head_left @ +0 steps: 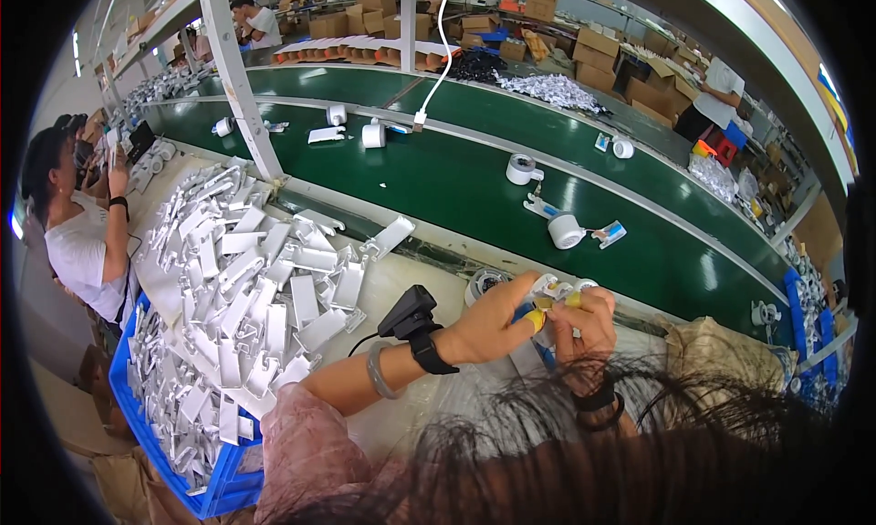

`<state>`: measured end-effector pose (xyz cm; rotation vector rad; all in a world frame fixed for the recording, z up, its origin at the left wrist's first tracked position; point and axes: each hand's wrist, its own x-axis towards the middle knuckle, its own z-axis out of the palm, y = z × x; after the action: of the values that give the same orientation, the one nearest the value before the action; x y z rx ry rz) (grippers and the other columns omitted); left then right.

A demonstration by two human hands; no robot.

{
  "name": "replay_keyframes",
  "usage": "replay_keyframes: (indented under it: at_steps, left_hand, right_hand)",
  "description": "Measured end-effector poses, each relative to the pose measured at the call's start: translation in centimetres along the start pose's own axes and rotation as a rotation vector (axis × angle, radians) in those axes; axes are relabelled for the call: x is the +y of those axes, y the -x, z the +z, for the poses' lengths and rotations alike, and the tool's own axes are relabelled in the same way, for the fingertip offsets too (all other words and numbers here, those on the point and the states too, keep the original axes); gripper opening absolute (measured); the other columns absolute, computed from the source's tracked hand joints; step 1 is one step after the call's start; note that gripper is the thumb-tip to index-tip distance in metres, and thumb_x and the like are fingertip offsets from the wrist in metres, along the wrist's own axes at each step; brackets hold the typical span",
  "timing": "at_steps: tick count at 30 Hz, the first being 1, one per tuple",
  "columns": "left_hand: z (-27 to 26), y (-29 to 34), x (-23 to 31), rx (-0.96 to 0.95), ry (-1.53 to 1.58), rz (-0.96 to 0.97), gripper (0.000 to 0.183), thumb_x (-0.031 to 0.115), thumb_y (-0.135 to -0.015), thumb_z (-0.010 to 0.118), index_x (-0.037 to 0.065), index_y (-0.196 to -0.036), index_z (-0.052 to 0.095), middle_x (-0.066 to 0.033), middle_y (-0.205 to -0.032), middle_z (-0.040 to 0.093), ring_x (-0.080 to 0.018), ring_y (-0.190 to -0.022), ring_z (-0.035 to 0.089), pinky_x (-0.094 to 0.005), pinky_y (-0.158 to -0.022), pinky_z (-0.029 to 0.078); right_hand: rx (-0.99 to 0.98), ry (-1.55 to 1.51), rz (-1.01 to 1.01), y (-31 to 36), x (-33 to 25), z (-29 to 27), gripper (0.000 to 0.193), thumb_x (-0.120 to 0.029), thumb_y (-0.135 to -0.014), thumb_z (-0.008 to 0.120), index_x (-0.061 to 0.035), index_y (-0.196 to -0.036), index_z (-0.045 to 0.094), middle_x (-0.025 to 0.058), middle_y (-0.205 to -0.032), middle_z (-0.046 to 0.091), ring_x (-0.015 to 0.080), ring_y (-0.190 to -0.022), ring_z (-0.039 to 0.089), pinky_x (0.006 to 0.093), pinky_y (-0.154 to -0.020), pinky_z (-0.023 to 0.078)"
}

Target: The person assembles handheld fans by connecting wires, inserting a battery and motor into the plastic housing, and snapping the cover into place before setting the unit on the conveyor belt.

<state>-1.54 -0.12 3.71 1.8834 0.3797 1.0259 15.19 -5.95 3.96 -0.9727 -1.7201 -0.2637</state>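
My left hand (493, 322) and my right hand (591, 327) meet at the near edge of the belt. Their fingers close on a small white plastic part (547, 284), partly hidden by the fingers. Yellow coverings show on some fingertips. Just beyond my left hand sits a white round housing (481, 284) with a dark inside. Something bluish-white lies under the hands, too covered to name. On my left wrist are a black strapped device (412, 317) and a bangle; a dark band circles my right wrist.
A large heap of white plastic brackets (265, 292) covers the table at left, above a blue crate (214, 498) of more. Green conveyor belts (438, 183) carry white round units (566, 231). A post (235, 83) and a hanging white cable (443, 46) stand near. A brown sack (725, 356) lies right; a co-worker (87, 228) is left.
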Motion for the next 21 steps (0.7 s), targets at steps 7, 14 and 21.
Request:
replay_keyframes:
  at_steps: [7, 14, 21]
  left_hand:
    - [0.2, 0.1, 0.3, 0.003, 0.003, -0.037, 0.036, 0.011, -0.085, 0.051, -0.001, -0.118, 0.045, -0.0198, -0.093, 0.057, -0.0335, -0.082, 0.057, -0.0389, -0.073, 0.045]
    - [-0.2, 0.5, 1.0, -0.061, 0.194, -0.209, 0.035, 0.007, -0.089, 0.05, -0.002, -0.123, 0.045, -0.0112, -0.104, 0.06, -0.0163, -0.092, 0.054, -0.032, -0.081, 0.045]
    - [1.0, 0.4, -0.1, 0.056, 0.039, 0.078, 0.036, 0.018, -0.092, 0.052, -0.002, -0.121, 0.045, -0.0155, -0.093, 0.059, -0.0274, -0.084, 0.059, -0.0345, -0.076, 0.046]
  right_hand:
    - [-0.015, 0.006, 0.017, 0.1, 0.1, -0.2, 0.028, 0.004, -0.067, 0.076, -0.0105, -0.089, 0.068, 0.0068, -0.089, 0.058, 0.0288, -0.086, 0.052, 0.0381, -0.08, 0.043]
    - [-0.006, 0.043, -0.033, -0.1, -0.1, -0.5, 0.028, 0.003, -0.067, 0.076, -0.0099, -0.09, 0.067, 0.0066, -0.089, 0.057, 0.0286, -0.086, 0.052, 0.0385, -0.08, 0.042]
    - [-0.025, 0.034, 0.022, -0.2, -0.3, -0.4, 0.026, 0.001, -0.068, 0.077, -0.0082, -0.09, 0.066, 0.0083, -0.089, 0.057, 0.0287, -0.084, 0.052, 0.0385, -0.079, 0.041]
